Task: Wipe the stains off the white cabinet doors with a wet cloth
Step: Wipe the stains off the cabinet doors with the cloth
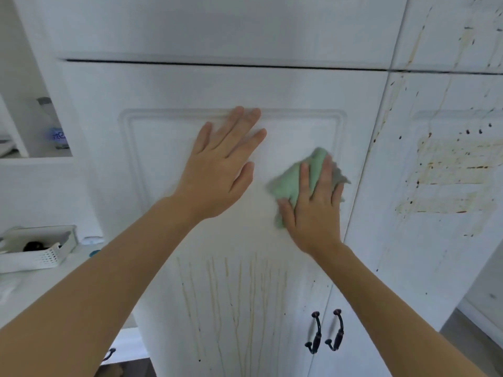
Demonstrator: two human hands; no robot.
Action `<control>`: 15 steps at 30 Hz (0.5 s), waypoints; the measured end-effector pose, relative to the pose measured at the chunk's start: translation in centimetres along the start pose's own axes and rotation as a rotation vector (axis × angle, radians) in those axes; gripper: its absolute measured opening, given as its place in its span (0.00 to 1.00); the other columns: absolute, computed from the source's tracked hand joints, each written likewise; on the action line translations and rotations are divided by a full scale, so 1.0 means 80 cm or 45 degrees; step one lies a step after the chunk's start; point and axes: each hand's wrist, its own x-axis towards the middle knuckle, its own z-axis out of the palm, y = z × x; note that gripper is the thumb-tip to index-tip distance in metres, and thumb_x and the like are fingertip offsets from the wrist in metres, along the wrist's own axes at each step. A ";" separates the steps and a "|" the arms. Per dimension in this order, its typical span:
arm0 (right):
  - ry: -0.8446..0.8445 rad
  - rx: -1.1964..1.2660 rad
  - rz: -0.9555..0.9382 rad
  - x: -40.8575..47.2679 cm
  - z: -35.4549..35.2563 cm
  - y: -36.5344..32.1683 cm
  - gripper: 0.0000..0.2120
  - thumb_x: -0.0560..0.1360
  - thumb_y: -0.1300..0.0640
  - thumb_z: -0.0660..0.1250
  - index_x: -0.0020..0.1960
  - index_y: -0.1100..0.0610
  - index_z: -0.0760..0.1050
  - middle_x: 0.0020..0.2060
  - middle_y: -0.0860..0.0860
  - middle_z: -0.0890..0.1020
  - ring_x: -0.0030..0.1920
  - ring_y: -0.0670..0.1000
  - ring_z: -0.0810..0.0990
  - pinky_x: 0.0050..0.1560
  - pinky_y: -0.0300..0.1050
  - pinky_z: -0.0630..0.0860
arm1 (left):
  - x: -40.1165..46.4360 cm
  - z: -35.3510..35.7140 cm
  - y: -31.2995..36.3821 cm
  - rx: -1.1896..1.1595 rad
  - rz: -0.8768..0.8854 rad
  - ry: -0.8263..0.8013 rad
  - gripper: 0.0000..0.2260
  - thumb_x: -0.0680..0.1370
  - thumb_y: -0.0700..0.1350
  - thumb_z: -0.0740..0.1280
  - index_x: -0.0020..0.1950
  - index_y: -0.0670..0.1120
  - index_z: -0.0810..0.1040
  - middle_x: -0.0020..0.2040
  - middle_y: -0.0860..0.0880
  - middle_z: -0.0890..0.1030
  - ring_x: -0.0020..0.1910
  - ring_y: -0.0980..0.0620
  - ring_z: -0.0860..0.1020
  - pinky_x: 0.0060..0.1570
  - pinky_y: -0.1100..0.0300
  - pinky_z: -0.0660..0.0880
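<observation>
Pressing your right hand [313,202] flat on the crumpled green wet cloth [294,180], you scrub the white panelled cabinet door [168,164] while your left hand [217,170], fingers spread, likely steadies it. Below the cloth, brown drip streaks [231,295] remain; right of it, a splattered neighbouring door [449,172] waits.

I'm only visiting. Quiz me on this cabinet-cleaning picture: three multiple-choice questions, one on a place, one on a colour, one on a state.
1. Where are the drip stains on the door being wiped?
A. above the hands
B. below the hands
C. on the shelf

2. What colour is the cloth?
A. green
B. red
C. black

3. How is the left hand?
A. fist
B. gripping a handle
C. flat on the door

Answers: 1 B, streaks run beneath both hands. 2 A, pale green under the right hand. 3 C, fingers spread straight.
</observation>
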 end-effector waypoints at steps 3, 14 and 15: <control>0.222 0.130 0.143 0.081 -0.021 -0.031 0.32 0.80 0.44 0.50 0.75 0.63 0.51 0.73 0.69 0.55 0.73 0.63 0.50 0.70 0.65 0.47 | -0.012 -0.012 -0.018 0.050 -0.065 0.038 0.21 0.79 0.45 0.55 0.72 0.43 0.66 0.74 0.44 0.61 0.74 0.46 0.56 0.69 0.42 0.54; -0.186 -0.112 -0.656 -0.118 0.060 -0.020 0.23 0.82 0.44 0.42 0.74 0.50 0.54 0.77 0.53 0.42 0.74 0.53 0.52 0.66 0.61 0.56 | -0.082 -0.029 -0.042 0.092 -0.284 -0.001 0.22 0.79 0.46 0.53 0.74 0.43 0.61 0.75 0.45 0.57 0.75 0.47 0.50 0.70 0.43 0.46; -0.149 -0.100 -0.689 -0.097 0.052 -0.023 0.23 0.81 0.44 0.43 0.75 0.49 0.53 0.77 0.53 0.43 0.74 0.52 0.53 0.68 0.61 0.55 | -0.090 -0.034 -0.047 0.093 -0.315 -0.015 0.23 0.79 0.46 0.52 0.74 0.44 0.60 0.76 0.46 0.56 0.75 0.48 0.49 0.70 0.43 0.45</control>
